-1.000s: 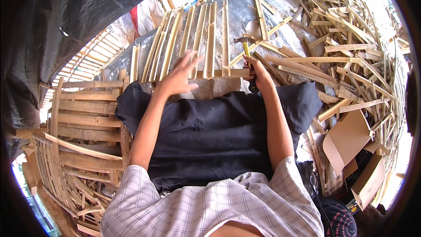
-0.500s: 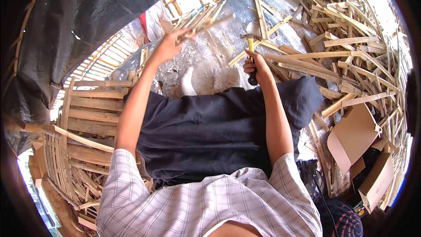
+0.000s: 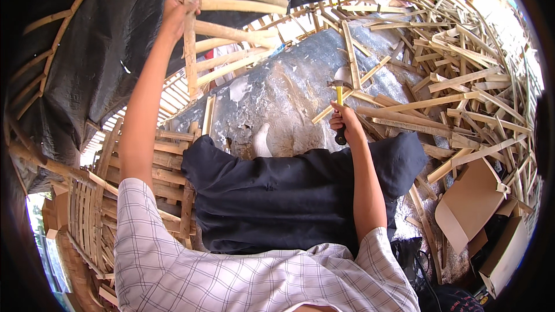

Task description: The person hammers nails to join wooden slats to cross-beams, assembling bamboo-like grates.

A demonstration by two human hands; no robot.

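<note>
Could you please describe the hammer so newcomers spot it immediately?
Beyond the dark cloth over the lap is the right grip. It holds the hammer, whose yellow shaft and black handle set it apart from the tan bamboo strips nearby.

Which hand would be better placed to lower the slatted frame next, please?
Probably the left hand: it grips the slatted frame, while the right hand holds a hammer.

Downward fisheye from head height
</note>
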